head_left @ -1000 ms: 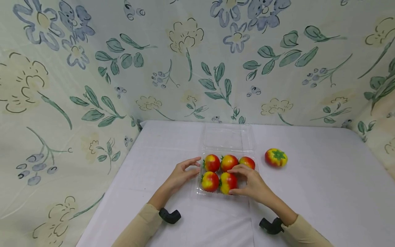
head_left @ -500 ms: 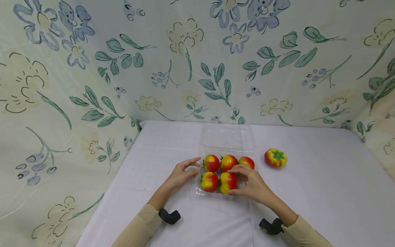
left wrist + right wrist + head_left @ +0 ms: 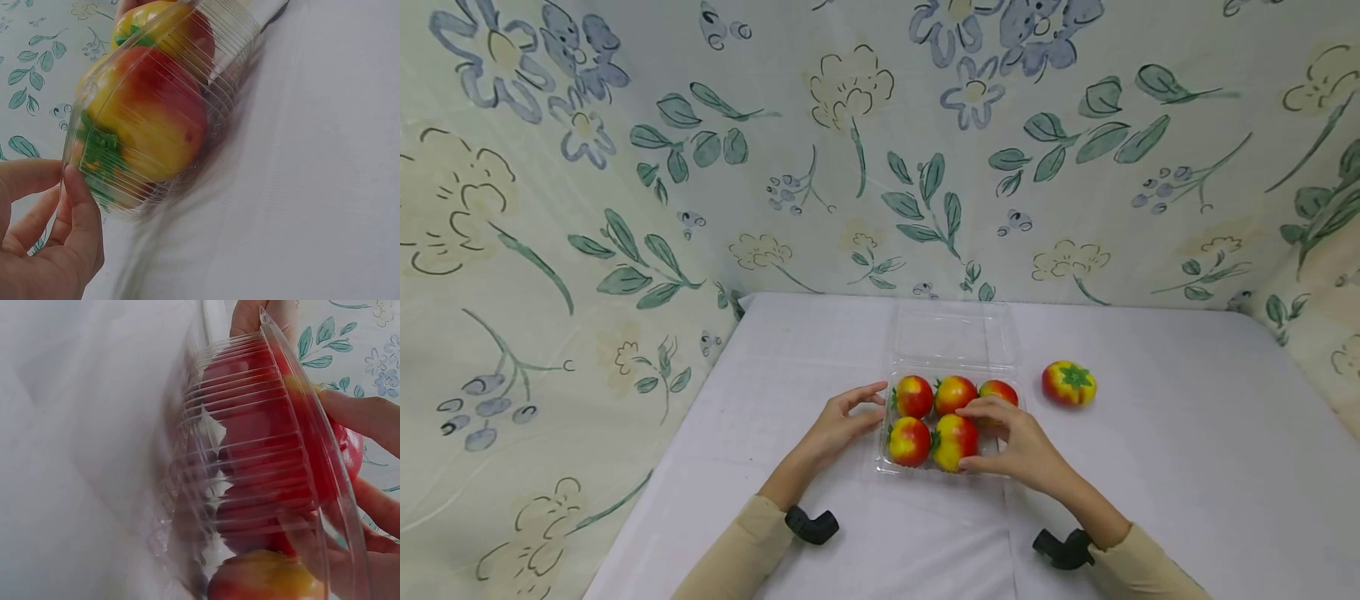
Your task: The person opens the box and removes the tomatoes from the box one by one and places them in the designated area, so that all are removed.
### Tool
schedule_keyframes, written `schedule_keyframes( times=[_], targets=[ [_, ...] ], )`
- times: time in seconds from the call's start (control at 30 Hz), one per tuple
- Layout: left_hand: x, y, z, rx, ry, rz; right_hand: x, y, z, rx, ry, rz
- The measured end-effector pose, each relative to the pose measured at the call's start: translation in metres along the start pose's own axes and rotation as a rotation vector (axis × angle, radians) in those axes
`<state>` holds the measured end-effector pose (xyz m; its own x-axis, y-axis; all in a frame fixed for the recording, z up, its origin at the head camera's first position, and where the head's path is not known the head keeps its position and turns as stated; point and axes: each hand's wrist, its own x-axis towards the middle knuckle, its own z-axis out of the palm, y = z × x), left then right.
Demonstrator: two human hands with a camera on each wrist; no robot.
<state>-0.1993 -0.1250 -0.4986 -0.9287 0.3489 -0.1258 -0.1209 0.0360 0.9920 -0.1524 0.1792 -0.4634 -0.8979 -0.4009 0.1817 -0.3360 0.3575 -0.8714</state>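
Held fruit [image 3: 955, 443]: smooth, rounded, red blotched with yellow, green leaf crown turned left; located in the front row of a clear plastic tray [image 3: 884, 467], beside the front-left fruit [image 3: 910, 442]. Right hand [image 3: 1021, 446]: thumb and fingers set narrowly about the held fruit. Left hand [image 3: 841, 427]: at the tray's left side. Back row: three similar fruits [image 3: 913, 396]. Transparent hinged lid [image 3: 951, 333]: folded back flat behind the tray. Loose fruit [image 3: 1069, 384]: squat, star-shaped green crown uppermost, on the white cloth-covered tabletop [image 3: 1157, 475] right of the tray. Beige sleeves [image 3: 741, 546]; black angled fittings [image 3: 812, 526] at both wrists. Surround: pale fabric [image 3: 850, 225] printed with flowers and leaves. Left wrist view alone shows thumb and finger pinching the tray rim; both wrist views reveal ribbed walls, indistinct from the head.
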Motion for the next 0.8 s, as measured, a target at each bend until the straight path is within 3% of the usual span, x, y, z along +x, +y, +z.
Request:
schedule_keyframes(
  times=[0.8],
  targets=[
    [0.0,-0.002,-0.001,0.031,0.014,0.01,-0.007,-0.003,-0.011,0.05,0.028,0.05]
  ],
)
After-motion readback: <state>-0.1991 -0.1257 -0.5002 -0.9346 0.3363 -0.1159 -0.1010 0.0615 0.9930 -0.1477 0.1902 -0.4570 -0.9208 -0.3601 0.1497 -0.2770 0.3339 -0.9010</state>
